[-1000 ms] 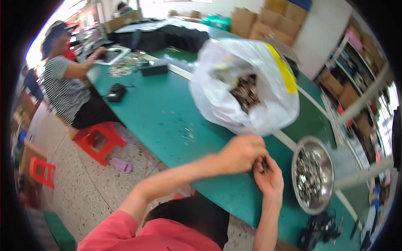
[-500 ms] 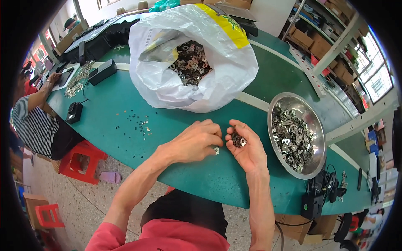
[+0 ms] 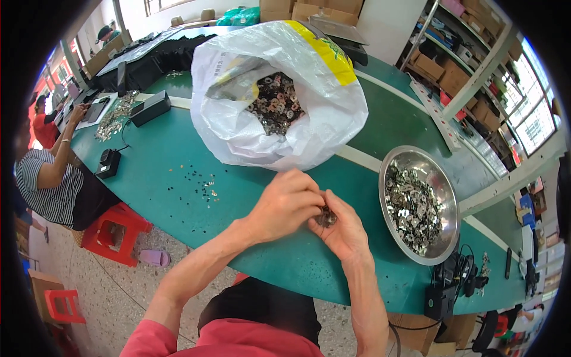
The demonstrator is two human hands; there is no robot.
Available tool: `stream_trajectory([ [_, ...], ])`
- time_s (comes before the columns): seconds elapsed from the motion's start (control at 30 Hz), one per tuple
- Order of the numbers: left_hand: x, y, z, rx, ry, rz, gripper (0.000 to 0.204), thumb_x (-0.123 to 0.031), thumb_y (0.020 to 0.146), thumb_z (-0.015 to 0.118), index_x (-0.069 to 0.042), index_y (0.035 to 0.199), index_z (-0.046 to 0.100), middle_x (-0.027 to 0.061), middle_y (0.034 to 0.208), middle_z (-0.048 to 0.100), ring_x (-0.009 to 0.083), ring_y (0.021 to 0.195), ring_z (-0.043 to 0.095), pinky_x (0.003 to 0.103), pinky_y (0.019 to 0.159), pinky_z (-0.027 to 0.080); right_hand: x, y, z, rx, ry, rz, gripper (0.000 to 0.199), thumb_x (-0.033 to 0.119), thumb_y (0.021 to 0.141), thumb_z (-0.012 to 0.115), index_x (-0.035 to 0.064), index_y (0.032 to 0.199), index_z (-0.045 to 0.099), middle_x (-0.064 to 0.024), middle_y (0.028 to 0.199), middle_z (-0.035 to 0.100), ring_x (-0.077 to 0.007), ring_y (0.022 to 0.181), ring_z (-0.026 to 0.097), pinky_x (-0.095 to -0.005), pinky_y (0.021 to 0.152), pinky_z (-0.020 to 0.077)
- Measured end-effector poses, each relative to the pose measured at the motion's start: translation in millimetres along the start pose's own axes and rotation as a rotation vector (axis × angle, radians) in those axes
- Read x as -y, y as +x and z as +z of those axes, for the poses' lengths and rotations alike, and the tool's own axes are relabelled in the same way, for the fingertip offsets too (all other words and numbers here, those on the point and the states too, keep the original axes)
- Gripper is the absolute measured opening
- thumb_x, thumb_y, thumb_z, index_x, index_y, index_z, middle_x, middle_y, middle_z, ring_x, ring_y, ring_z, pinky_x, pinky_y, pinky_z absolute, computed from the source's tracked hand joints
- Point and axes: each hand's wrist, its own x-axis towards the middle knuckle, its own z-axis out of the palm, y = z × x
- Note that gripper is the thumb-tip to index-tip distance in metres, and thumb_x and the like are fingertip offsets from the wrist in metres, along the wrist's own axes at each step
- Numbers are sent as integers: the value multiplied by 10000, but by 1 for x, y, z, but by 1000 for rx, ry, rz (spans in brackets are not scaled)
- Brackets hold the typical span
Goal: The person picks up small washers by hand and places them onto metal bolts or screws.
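My right hand [image 3: 345, 233] is cupped around a small pile of metal pieces [image 3: 326, 218], dark and silvery, some of them ring-like. Its thumb points up toward my other hand. My left hand [image 3: 286, 205] is closed in a pinch at the edge of that pile, its fingertips meeting the right hand. Whatever lies between the left fingertips is hidden. Just beyond both hands stands a white woven sack [image 3: 220, 128], rolled open, with many similar metal pieces [image 3: 276, 104] inside. To the right, a tilted steel bowl [image 3: 443, 250] holds a heap of shiny metal pieces [image 3: 413, 208].
Small black and silver bits [image 3: 199, 187] lie scattered on the green table [image 3: 172, 149] at left. A black box-shaped device [image 3: 151, 108] and a smaller one [image 3: 108, 163] stand farther left. Black adapters with cables [image 3: 443, 291] sit below the bowl. A person in stripes [image 3: 53, 184] works at left.
My left hand has come right and closed against the right hand, which has shifted slightly left and down. The silver piece seen below the left fingers is out of sight. The whole view has shifted slightly.
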Motion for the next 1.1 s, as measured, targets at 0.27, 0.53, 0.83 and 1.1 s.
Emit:
stream_trajectory([
  [0.27,-7,3,7,-123,-169,-154,175,-35,741,671,-15,913,650,84,882,591,264,856,561,361,746,458,14,1,-14,47,168,68,224,248,935,573,30,984,587,-56,850,591,-120,701,536,-219,526,442],
  [0.53,3,-6,12,-177,-167,-208,163,16,735,676,13,893,635,106,852,597,263,804,587,338,696,477,111,-45,12,-56,10,-539,205,203,928,582,21,1023,568,-44,803,534,-103,661,470,-169,454,350],
  [0.83,11,-8,30,-139,-58,-94,144,-26,686,661,-32,827,630,104,808,558,304,805,545,405,698,451,124,-25,-6,-747,-1152,-1043,220,180,914,574,-12,973,662,-47,936,654,-125,885,575,-259,813,441],
  [1.1,17,-21,33,-106,-38,-165,185,13,672,652,-48,846,630,97,811,559,299,807,547,402,690,460,59,68,145,129,-1168,-779,160,113,886,584,-10,953,663,-6,776,624,-65,694,505,-207,607,397],
])
